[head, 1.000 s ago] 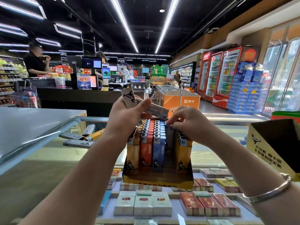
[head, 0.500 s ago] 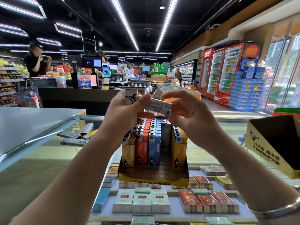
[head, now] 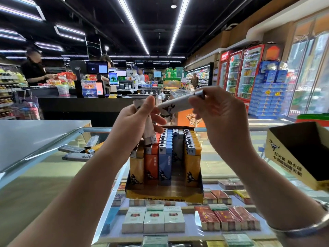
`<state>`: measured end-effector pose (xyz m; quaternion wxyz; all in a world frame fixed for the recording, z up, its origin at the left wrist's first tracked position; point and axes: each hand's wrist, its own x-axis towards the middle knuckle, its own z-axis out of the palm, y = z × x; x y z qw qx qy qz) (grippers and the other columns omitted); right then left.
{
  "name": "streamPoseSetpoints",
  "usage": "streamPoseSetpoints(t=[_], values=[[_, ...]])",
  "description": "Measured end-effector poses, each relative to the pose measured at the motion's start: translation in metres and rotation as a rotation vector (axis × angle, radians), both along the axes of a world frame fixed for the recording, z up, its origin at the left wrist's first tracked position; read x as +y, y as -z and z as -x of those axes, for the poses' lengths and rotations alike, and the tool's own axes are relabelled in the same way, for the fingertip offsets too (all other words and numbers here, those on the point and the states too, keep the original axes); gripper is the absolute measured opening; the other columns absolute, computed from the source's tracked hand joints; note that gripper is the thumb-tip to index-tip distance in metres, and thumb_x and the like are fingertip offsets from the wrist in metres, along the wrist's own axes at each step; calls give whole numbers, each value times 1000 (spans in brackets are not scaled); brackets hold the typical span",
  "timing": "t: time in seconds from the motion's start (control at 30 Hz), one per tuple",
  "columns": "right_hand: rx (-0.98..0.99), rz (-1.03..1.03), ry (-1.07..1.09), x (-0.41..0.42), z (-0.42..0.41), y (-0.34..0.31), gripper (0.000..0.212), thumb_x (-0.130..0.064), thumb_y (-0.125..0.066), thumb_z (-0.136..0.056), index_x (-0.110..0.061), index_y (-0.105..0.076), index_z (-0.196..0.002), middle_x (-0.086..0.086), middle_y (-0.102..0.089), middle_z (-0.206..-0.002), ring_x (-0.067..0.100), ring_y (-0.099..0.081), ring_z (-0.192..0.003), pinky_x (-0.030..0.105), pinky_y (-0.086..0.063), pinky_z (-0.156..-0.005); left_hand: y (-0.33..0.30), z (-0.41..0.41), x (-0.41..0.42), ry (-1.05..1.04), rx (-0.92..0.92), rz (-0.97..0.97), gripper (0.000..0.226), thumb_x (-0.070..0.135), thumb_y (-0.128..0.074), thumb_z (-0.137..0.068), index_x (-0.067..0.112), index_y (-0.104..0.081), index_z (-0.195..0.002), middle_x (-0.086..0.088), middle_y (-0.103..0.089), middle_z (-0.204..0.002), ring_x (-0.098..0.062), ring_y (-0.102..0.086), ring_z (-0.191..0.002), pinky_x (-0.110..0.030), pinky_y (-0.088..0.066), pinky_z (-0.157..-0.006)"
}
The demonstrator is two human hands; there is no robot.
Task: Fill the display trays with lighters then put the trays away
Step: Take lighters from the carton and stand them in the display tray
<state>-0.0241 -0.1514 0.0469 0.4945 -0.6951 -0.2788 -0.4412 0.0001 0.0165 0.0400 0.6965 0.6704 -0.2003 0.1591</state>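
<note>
Right hand (head: 220, 120) pinching one white plastic lighter (head: 178, 104) above the yellow cardboard display tray (head: 164, 194) on the glass counter (head: 44, 175). Left hand (head: 137, 120) gripping more white lighters (head: 148, 134) just over the tray's upright rows.

Under the glass counter top (head: 231, 168) we see cigarette packs: three pale packs (head: 153, 219) at lower centre, red packs (head: 227, 219) just to their right. At upper left of the frame we have a person in a black top (head: 34, 72) standing behind the dark checkout counter (head: 80, 104), and near them a till screen (head: 97, 67) glows. Over on the right we spot red drinks fridges (head: 242, 72), with a stack of blue cartons (head: 268, 97) beside them. Long white light strips (head: 131, 24) run across the black ceiling above us.
</note>
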Motion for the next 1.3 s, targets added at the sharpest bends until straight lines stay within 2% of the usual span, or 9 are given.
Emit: streamPoseSetpoints(t=[0.07,0.2,0.33,0.43,0.53,0.73,0.93,1.13,1.3], values=[[41,-59,25,-4,-2,-1,6,-17,-62,-87,-23,-60,-85,-12,-61,-73,12,-63,-66,33,-56,-63,1,-1,0,-27,-4,11,36,40,-45,-91,9,-61,-82,-2,-70,-67,-9,-63,-55,-16,-46,-46],[116,-81,23,-7,-10,3,5,-13,-57,-89,-15,-61,-92,-6,-62,-77,5,-60,-59,19,-52,-53,3,-2,2,-127,16,18,41,40,-42,-94,17,-67,-72,10,-64,-58,3,-55,-49,-12,-43,-45],[133,-29,47,-7,-17,6,19,-8,-54,-91,-17,-61,-106,-12,-58,-82,5,-56,-71,23,-52,-66,4,-2,2,-150,28,42,43,42,-43,-93,16,-65,-67,9,-59,-59,4,-52,-48,-11,-44,-46],[146,62,62,-7,-21,9,29,-5,-55,-90,-9,-60,-118,-17,-55,-83,-2,-53,-67,12,-47,-63,4,-2,1,-128,30,67,39,40,-43,-93,13,-62,-73,4,-56,-65,4,-53,-49,-13,-46,-47],[124,172,106,-6,-22,13,34,-3,-55,-90,-9,-58,-123,-23,-50,-85,-6,-51,-65,5,-43,-59,4,-2,2,-102,37,85,36,40,-44,-93,12,-61,-77,2,-56,-67,2,-54,-50,-14,-46,-48],[136,215,73,-10,-24,13,25,3,-57,-86,-15,-46,-100,-11,-51,-78,-18,-50,-70,1,-38,-61,2,-1,1,-103,-7,61,38,39,-43,-94,7,-58,-78,-3,-52,-67,1,-48,-42,-13,-40,-41],[143,281,99,-10,-26,13,31,4,-64,-80,-22,-58,-95,-19,-55,-82,-19,-52,-74,2,-42,-65,4,-2,2,-114,-3,47,39,43,-44,-93,11,-58,-76,4,-55,-60,-1,-52,-48,-16,-44,-45],[207,399,56,-5,-30,25,25,6,-62,-82,-8,-69,-101,-19,-57,-82,-20,-54,-76,0,-42,-64,4,-2,1,-104,-1,58,38,42,-45,-92,11,-59,-75,11,-58,-51,0,-54,-48,-14,-45,-47],[339,330,-72,-7,-34,24,25,6,-63,-80,-18,-67,-80,-10,-62,-75,-13,-57,-65,6,-44,-55,3,0,0,-92,-2,50,38,41,-44,-92,10,-58,-76,11,-58,-51,1,-53,-48,-13,-45,-47]])
